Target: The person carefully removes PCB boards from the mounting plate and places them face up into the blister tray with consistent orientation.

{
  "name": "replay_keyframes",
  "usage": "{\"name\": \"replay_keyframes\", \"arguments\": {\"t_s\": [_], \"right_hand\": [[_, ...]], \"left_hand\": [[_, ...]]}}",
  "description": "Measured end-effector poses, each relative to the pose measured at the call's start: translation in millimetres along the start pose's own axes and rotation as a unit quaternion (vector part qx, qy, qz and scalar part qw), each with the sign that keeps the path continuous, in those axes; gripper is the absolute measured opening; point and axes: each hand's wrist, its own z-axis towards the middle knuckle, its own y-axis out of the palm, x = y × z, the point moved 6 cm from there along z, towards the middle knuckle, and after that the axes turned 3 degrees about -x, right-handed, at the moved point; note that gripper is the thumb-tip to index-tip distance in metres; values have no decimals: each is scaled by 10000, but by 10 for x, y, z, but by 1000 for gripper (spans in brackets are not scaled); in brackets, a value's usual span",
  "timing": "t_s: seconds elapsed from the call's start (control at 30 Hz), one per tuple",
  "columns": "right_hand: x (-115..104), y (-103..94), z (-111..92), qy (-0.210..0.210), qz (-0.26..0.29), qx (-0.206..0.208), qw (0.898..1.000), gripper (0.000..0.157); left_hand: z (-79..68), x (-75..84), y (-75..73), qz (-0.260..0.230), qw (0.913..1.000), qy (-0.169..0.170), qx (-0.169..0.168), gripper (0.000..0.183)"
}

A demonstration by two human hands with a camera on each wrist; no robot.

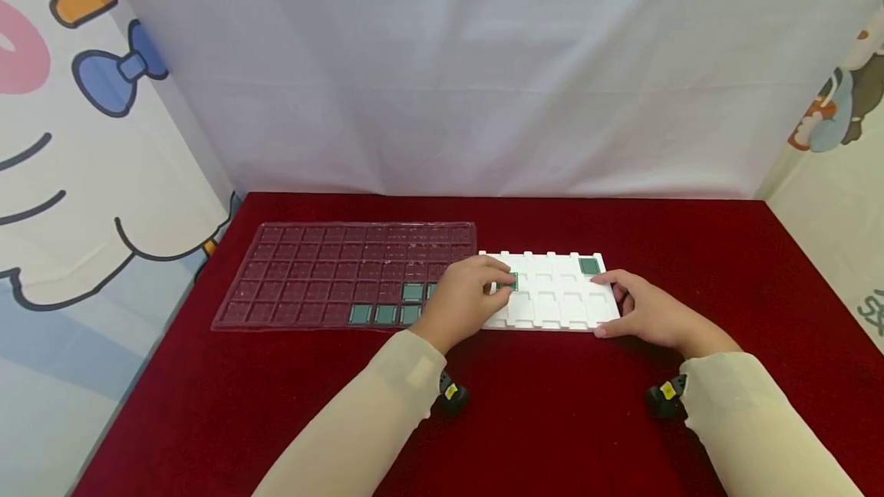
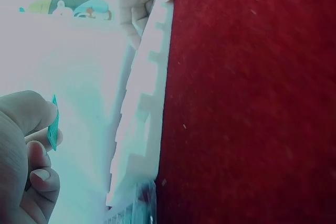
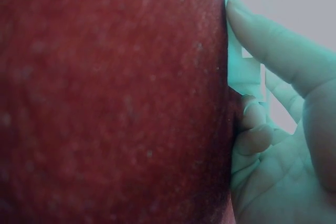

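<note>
My left hand (image 1: 464, 294) pinches a thin green square chip (image 2: 54, 124) between thumb and fingers, held over the left part of a white slotted tray (image 1: 545, 330). In the left wrist view the chip is seen nearly edge-on, apart from the tray. My right hand (image 1: 645, 311) grips the tray's right end, with the thumb at the near corner and the fingers farther along that side. Another green chip (image 1: 589, 266) lies in the tray's far right slot. In the right wrist view the thumb (image 3: 262, 38) lies along the white edge.
Left of the white tray lies a clear plastic tray (image 1: 297, 276) with a grid of pockets. Several green chips (image 1: 385, 314) sit in its near right pockets, partly hidden by my left hand. Both trays rest on a red cloth (image 1: 552, 420), with a white curtain (image 1: 442, 83) behind.
</note>
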Motion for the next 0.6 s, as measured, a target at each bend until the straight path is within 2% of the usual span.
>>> {"name": "replay_keyframes", "arguments": {"t_s": [0.2, 0.4, 0.6], "right_hand": [[12, -4, 6, 1, 3, 6, 10000, 86], [-1, 7, -4, 78, 36, -7, 10000, 87], [-10, 6, -9, 80, 45, 24, 10000, 88]], "left_hand": [[-70, -38, -45, -83, 10000, -32, 24, 19], [-205, -97, -118, 40, 9997, -254, -14, 18], [-287, -127, -215, 119, 9997, -185, 139, 16]]}}
